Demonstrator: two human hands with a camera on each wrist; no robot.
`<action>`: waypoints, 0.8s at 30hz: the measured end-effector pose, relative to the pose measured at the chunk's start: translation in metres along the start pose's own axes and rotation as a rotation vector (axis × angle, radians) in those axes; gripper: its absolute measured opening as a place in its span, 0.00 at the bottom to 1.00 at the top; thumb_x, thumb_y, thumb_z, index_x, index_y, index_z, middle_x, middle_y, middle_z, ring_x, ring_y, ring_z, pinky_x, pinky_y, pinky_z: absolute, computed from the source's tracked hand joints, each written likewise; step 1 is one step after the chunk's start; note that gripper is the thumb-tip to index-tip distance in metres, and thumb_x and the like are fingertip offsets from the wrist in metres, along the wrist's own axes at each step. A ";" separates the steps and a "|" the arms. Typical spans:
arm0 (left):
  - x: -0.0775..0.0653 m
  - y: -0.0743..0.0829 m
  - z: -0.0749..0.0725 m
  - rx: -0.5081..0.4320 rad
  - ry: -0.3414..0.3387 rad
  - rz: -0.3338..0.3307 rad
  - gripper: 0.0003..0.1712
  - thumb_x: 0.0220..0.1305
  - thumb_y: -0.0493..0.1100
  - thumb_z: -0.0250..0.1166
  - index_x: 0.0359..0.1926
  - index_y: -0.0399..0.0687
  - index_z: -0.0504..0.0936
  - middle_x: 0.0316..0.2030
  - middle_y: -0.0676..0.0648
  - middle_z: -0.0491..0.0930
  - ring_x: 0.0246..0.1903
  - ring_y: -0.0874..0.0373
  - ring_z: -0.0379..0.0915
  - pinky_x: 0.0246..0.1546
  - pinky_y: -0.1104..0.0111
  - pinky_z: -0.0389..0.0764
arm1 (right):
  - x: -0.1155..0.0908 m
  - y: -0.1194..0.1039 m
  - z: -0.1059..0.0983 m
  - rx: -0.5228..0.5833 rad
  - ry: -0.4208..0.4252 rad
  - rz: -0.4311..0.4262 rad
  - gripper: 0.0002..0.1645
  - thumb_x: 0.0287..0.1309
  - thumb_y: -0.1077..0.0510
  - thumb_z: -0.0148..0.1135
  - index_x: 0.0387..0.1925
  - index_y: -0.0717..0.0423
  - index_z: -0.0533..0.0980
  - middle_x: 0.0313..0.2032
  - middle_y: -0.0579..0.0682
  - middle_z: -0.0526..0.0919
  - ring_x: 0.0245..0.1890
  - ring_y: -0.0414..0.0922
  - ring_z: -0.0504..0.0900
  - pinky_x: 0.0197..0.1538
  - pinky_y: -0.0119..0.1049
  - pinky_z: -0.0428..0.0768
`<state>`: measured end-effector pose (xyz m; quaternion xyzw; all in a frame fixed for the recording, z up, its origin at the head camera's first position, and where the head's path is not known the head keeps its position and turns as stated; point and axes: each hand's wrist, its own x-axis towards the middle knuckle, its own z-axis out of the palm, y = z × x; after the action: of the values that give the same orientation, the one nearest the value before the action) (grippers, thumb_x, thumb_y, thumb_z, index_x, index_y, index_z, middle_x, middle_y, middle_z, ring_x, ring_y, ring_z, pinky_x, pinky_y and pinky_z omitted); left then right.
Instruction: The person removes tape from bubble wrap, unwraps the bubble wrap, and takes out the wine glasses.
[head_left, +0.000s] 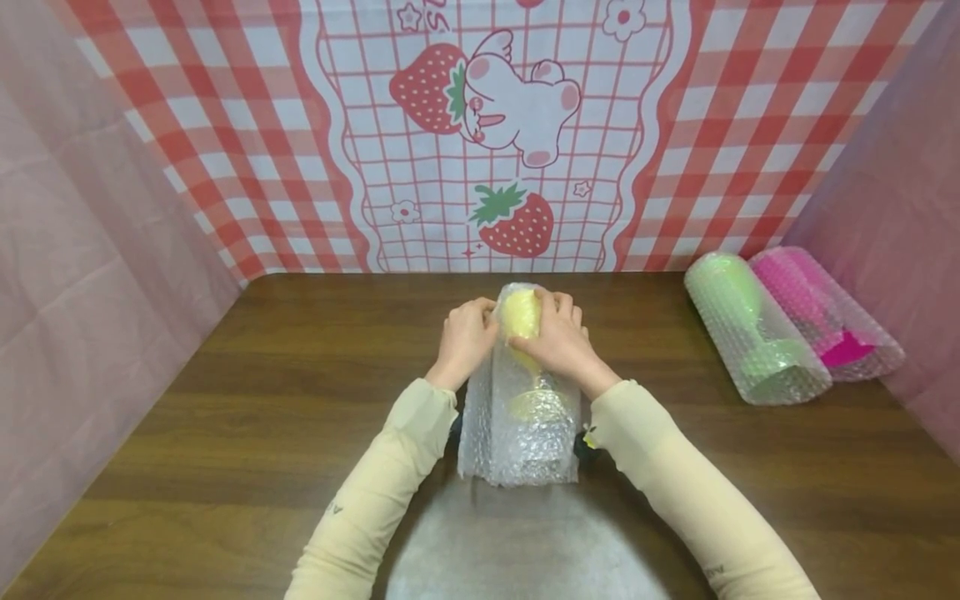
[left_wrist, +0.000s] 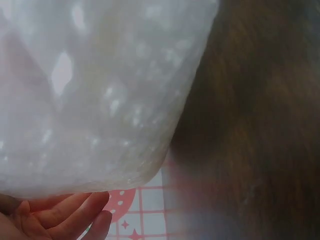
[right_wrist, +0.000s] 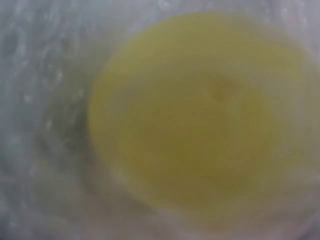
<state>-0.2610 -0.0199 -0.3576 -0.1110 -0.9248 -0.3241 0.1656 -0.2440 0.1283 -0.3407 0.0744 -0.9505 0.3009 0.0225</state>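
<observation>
A yellow plastic goblet (head_left: pixel 522 312) lies inside a sheet of bubble wrap (head_left: pixel 525 454) at the middle of the table, its bowl toward the back and its round foot nearer me. My right hand (head_left: pixel 561 337) grips the bowl end through the wrap, thumb on top and fingers over the far right side. At the upper left edge of the wrap, my left hand (head_left: pixel 467 335) pinches the sheet with curled fingers. The left wrist view shows those fingers (left_wrist: pixel 75 215) against the wrap's end. The foot (right_wrist: pixel 195 125) fills the right wrist view, blurred behind the plastic.
A green goblet (head_left: pixel 731 287) and a pink goblet (head_left: pixel 795 279), each rolled in bubble wrap, lie side by side at the right rear. The wooden table (head_left: pixel 300 400) meets a strawberry-print cloth (head_left: pixel 517 167) behind. A pale shiny patch (head_left: pixel 517 542) shows on the front surface.
</observation>
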 end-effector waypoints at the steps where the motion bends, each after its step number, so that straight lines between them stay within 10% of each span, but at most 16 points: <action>1: 0.000 0.000 -0.001 -0.001 0.003 -0.001 0.15 0.57 0.36 0.55 0.44 0.42 0.80 0.33 0.46 0.81 0.32 0.54 0.76 0.35 0.61 0.77 | 0.000 0.000 0.000 0.000 -0.002 -0.001 0.53 0.47 0.43 0.63 0.67 0.58 0.48 0.63 0.64 0.51 0.60 0.60 0.53 0.56 0.58 0.60; 24: -0.002 -0.020 -0.008 -0.071 0.003 -0.038 0.12 0.60 0.37 0.55 0.43 0.44 0.81 0.39 0.44 0.82 0.39 0.50 0.78 0.39 0.59 0.78 | -0.004 0.009 -0.001 0.080 0.001 -0.030 0.52 0.47 0.46 0.63 0.67 0.58 0.48 0.63 0.64 0.51 0.61 0.60 0.52 0.62 0.58 0.53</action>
<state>-0.2636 -0.0405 -0.3642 -0.0985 -0.9144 -0.3601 0.1567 -0.2417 0.1367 -0.3456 0.0891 -0.9364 0.3385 0.0242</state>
